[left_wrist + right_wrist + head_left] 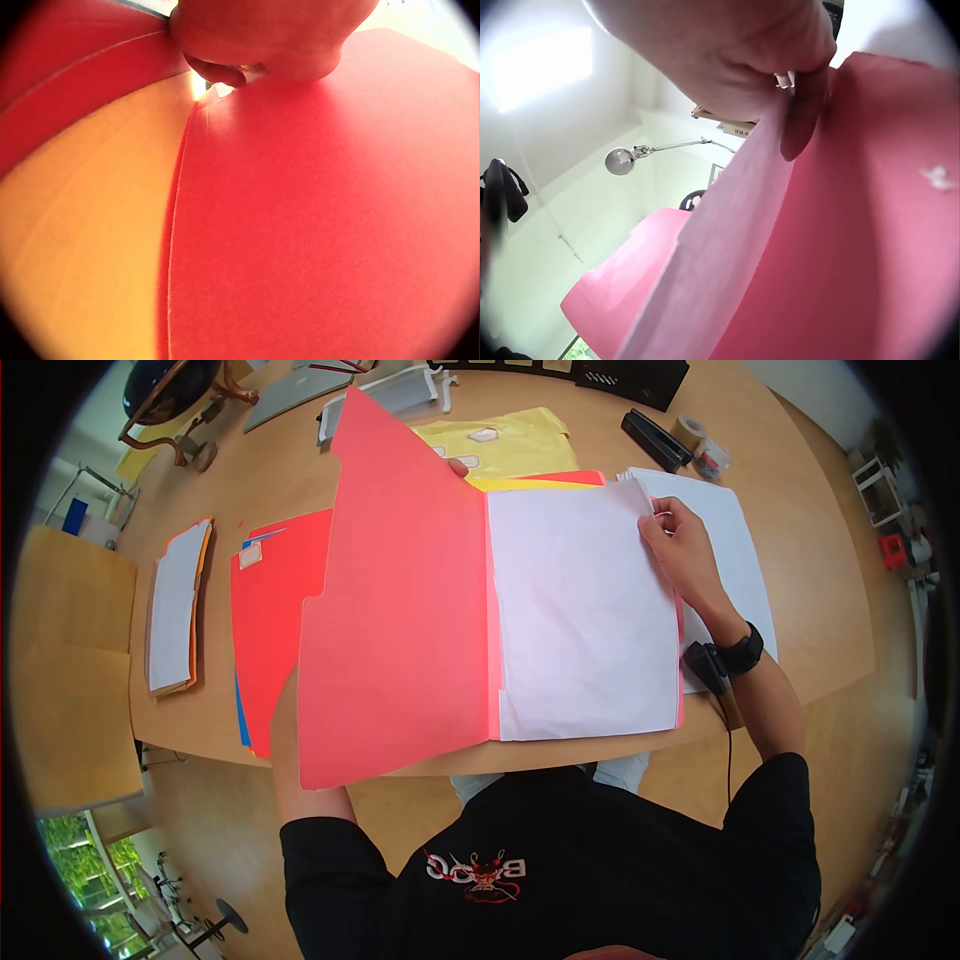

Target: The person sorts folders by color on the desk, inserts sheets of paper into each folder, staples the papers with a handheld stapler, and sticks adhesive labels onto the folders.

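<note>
A red file folder (pixel 400 600) stands opened in front of the person, its left cover raised toward the head camera. White paper (pixel 585 610) lies on its right half. My left hand (pixel 270 37) reaches behind the raised cover and grips the folder near the top of its spine; only fingertips show past the cover in the head view. At the paper's upper right edge, my right hand (pixel 687 545) pinches the paper between thumb and fingers. The right wrist view shows a finger between the white paper (pixel 727 232) and the red cover behind it.
Red folders (pixel 280 600) and a white-topped stack (pixel 175 610) lie to the left. More white paper (pixel 735 550) is under the right arm. Farther back are a yellow packet (pixel 530 440), a black stapler (pixel 655 440), a tape roll (pixel 688 430) and a grey tray (pixel 390 405).
</note>
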Demonstrator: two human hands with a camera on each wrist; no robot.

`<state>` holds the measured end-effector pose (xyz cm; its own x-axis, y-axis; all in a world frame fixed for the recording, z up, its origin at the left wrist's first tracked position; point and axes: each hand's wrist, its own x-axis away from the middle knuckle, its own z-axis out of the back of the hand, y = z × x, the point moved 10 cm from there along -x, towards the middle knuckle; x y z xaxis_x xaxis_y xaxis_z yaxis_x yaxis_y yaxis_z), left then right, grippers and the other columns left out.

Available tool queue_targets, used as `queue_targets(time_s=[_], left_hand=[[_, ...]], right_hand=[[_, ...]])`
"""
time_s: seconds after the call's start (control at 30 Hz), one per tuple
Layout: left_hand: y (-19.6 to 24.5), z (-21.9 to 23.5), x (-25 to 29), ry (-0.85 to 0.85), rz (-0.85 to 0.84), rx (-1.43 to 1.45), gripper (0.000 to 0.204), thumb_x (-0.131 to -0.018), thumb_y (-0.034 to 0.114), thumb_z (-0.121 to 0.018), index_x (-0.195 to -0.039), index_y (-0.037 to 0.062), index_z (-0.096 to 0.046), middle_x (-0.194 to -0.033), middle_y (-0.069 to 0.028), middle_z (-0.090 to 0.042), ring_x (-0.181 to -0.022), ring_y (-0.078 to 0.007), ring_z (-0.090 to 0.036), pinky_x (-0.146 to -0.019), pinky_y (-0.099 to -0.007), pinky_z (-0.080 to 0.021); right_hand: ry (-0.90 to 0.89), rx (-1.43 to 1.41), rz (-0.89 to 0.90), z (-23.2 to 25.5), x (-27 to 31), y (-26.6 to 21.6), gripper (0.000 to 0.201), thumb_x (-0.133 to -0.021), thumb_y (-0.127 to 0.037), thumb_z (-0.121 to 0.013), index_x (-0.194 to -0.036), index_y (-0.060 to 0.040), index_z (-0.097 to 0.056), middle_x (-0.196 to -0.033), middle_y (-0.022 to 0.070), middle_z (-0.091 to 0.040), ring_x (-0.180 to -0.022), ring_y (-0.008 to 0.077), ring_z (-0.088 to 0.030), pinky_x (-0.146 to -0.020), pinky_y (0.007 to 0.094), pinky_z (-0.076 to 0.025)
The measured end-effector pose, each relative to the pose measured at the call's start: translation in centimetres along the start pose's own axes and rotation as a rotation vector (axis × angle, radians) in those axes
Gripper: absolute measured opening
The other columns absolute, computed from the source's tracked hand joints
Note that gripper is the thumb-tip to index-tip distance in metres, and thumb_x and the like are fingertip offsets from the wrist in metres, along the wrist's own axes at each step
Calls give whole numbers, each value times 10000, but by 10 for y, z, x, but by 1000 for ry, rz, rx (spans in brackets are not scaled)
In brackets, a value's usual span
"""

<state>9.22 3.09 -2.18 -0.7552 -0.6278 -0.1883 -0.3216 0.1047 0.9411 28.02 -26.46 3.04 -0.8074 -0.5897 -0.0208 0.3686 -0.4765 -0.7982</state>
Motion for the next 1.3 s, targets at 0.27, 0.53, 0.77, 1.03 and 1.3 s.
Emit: queue_targets(time_s=[0.27,0.53,0.77,1.03,1.3], left_hand=[[-7,-16,1,8,21,14,138,-1004,202,-534,-1020,67,-558,-940,-10,-588,-917,-102,-550,-868,-269,-449],[8,-42,-4,-17,22,3,141,-1008,206,-536,-1026,69,-559,-941,-7,-587,-917,-97,-548,-869,-269,-448],[24,-32,-4,6,23,-50,143,-1011,210,-537,-1031,70,-561,-943,-3,-586,-918,-93,-547,-871,-269,-447],[19,-37,-4,16,52,-66,146,-1014,214,-539,-1037,72,-562,-944,1,-586,-918,-89,-545,-873,-269,-446],[25,-48,-9,-4,61,-91,149,-1018,219,-541,-1043,73,-563,-946,5,-585,-919,-84,-543,-875,-269,-445]], right_hand=[[270,566,208,34,10,-44,450,-902,-314,-670,-1181,31,-592,-958,171,-656,-886,308,-650,-788,412,-515],[267,982,533,33,-128,-33,402,-893,-290,-694,-1137,20,-619,-1087,198,-667,-970,373,-653,-842,465,-511],[98,1051,269,12,-165,-5,416,-886,-368,-682,-1042,17,-692,-1077,226,-672,-996,382,-668,-838,447,-548],[-382,-209,377,-66,-101,-102,649,-936,-447,-670,-1308,56,-499,-1198,134,-602,-1095,187,-589,-947,327,-485],[-148,-141,413,-77,-78,-116,578,-910,-438,-655,-1217,41,-555,-1051,181,-647,-917,250,-651,-770,368,-522]])
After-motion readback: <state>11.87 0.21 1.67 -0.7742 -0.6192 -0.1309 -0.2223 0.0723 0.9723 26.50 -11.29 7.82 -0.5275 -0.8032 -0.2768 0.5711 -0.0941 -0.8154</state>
